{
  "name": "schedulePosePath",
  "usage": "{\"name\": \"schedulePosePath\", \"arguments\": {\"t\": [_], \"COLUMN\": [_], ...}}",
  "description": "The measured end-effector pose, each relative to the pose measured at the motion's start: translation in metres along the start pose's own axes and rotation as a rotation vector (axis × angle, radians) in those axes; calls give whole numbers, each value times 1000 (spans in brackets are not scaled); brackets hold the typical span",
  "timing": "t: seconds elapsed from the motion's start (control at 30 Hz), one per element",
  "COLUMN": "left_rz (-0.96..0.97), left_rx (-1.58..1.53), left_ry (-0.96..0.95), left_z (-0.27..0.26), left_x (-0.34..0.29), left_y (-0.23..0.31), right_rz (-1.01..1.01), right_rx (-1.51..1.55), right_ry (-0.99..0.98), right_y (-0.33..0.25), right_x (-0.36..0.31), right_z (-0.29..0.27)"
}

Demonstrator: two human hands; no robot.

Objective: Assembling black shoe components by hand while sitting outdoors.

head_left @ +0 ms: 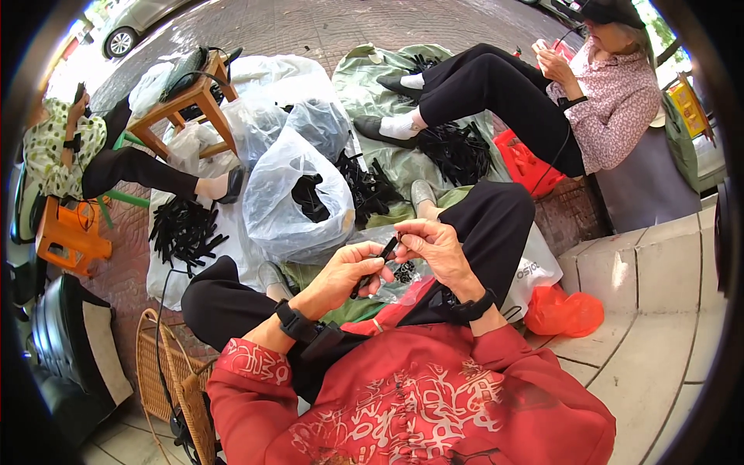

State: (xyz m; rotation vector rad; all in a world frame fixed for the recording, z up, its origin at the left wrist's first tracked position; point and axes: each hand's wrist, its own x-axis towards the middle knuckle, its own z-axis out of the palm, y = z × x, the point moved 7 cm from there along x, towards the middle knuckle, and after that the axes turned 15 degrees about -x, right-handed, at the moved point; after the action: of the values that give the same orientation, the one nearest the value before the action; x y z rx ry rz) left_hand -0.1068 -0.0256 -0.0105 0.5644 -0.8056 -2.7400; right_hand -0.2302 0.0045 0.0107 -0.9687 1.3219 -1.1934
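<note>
My left hand (349,273) is closed around a slim black strip (388,248), which slants up toward the right between thumb and fingers. My right hand (436,246) pinches at the strip's upper end; whether it also grips a smaller piece there is too small to make out. Just beneath both hands, between my knees, a clear plastic bag (415,292) holds small dark bits (404,271). Beyond my hands stands a large translucent bag (267,209) with black strips (310,198) inside. Another pile of black strips (370,188) lies beside it.
Two people sit nearby, one far left, one at right. Strip piles lie on the sheets (186,232) (457,155). Around me are a wooden stool (221,116), an orange stool (74,236), a wicker basket (182,380), a red bag (564,311) and a tiled step (659,341).
</note>
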Motion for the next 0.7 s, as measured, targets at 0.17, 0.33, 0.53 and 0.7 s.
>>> {"name": "schedulePosePath", "arguments": {"t": [0.17,0.33,0.53,0.7], "left_rz": [-4,-33,-58,-77], "left_rx": [-16,36,94,105], "left_ry": [8,-18,-18,-10], "left_z": [-1,-1,-2,-3], "left_x": [1,2,2,4], "left_y": [-1,-3,-3,-3], "right_rz": [22,27,-58,-133], "right_rx": [-6,-61,-182,-385], "right_ry": [-47,-147,-178,-133], "right_y": [-2,1,-3,-9], "right_x": [-1,-2,-3,-4], "right_z": [4,4,8,8]}}
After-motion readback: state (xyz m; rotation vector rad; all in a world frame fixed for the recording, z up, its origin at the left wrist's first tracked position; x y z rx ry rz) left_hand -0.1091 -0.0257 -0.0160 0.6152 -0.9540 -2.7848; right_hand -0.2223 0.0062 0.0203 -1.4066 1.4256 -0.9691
